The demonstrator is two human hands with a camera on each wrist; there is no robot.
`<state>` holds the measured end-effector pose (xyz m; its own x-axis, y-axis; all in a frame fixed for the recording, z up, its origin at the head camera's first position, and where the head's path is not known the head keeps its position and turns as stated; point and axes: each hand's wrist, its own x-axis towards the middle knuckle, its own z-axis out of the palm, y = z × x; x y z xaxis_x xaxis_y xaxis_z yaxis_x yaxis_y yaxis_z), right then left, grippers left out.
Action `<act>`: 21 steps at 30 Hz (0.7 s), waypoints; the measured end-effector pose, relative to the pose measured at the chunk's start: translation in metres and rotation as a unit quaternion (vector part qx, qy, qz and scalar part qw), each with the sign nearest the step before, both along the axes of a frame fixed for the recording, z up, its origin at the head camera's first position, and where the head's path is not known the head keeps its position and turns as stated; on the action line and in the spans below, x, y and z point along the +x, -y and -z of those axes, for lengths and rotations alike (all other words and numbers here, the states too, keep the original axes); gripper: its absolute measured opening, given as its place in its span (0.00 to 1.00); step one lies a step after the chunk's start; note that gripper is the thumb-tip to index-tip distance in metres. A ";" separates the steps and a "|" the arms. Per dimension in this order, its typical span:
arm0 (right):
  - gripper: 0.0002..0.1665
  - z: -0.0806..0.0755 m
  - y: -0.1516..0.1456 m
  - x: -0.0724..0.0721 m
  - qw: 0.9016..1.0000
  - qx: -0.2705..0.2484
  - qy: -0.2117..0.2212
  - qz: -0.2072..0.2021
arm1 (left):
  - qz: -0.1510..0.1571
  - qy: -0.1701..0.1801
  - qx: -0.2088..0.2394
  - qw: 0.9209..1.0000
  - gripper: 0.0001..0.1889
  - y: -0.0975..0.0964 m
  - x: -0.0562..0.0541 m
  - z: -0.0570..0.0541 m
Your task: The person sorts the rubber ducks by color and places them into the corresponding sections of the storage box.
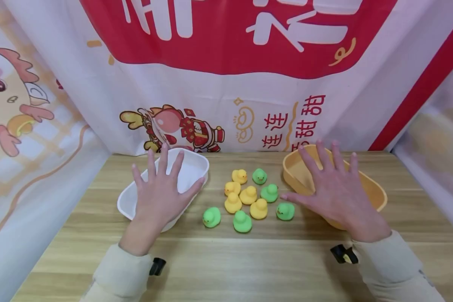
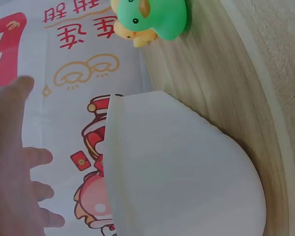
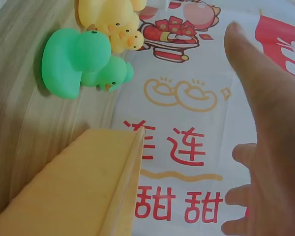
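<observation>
My left hand [image 1: 160, 195] is spread flat above a white oval basin [image 1: 190, 167], its fingers straight and holding nothing. On the other side, my right hand [image 1: 334, 191] spreads its fingers over a yellow-orange basin [image 1: 373, 193], also with nothing in it. Several yellow rubber ducks [image 1: 248, 195] and several green rubber ducks [image 1: 242, 221] stand in a loose cluster between the two basins. In the head view the right thumb tip comes close to a green duck [image 1: 285, 211]. The left wrist view shows the white basin's side [image 2: 187, 167] below the hand.
A wooden tabletop [image 1: 249, 264] carries everything. Behind it hangs a printed cloth [image 1: 219, 92] with red lettering and cartoon figures, and more cloth [image 1: 41, 167] closes off the left side. Small black devices [image 1: 157, 266] show at both cuffs.
</observation>
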<state>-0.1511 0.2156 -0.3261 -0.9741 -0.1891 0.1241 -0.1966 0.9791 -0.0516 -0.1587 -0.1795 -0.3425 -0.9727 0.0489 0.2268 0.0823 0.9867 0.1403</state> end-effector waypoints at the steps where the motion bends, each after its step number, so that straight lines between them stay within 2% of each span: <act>1: 0.74 -0.001 0.000 0.000 1.000 -0.001 0.000 -0.003 | -0.004 -0.003 0.007 1.000 0.50 0.003 0.001 -0.001; 4: 0.69 -0.003 0.001 0.001 1.000 -0.022 0.001 -0.022 | -0.023 -0.020 0.044 0.999 0.47 0.014 0.004 -0.005; 7: 0.65 -0.003 0.002 0.001 0.997 -0.064 0.014 -0.039 | -0.051 -0.046 0.094 0.993 0.45 0.032 0.010 -0.005; 9: 0.63 -0.001 0.004 0.001 0.994 -0.096 0.016 -0.051 | -0.081 -0.062 0.136 0.985 0.42 0.045 0.013 -0.001; 11: 0.60 0.001 0.007 0.000 0.990 -0.129 0.023 -0.054 | -0.110 -0.052 0.195 0.973 0.40 0.060 0.017 0.003; 13: 0.56 0.005 0.011 0.000 0.985 -0.160 0.027 -0.057 | -0.137 -0.026 0.271 0.952 0.38 0.075 0.021 0.008; 16: 0.47 0.012 0.019 -0.002 0.977 -0.200 0.033 -0.063 | -0.175 0.049 0.383 0.906 0.39 0.097 0.026 0.015; 18: 0.42 0.018 0.024 -0.004 0.973 -0.217 0.035 -0.071 | -0.190 0.089 0.429 0.879 0.39 0.108 0.027 0.019; 19: 0.40 0.021 0.027 -0.005 0.971 -0.223 0.035 -0.075 | -0.197 0.106 0.441 0.869 0.40 0.112 0.028 0.020; 21: 0.35 0.027 0.032 -0.007 0.968 -0.235 0.036 -0.080 | -0.200 0.127 0.461 0.855 0.40 0.118 0.028 0.024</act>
<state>-0.1577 0.1840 -0.3535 -0.9462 -0.2777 0.1660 -0.3235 0.8018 -0.5024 -0.1308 -0.2975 -0.3665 -0.8933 -0.3857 -0.2307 -0.3844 0.3897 0.8369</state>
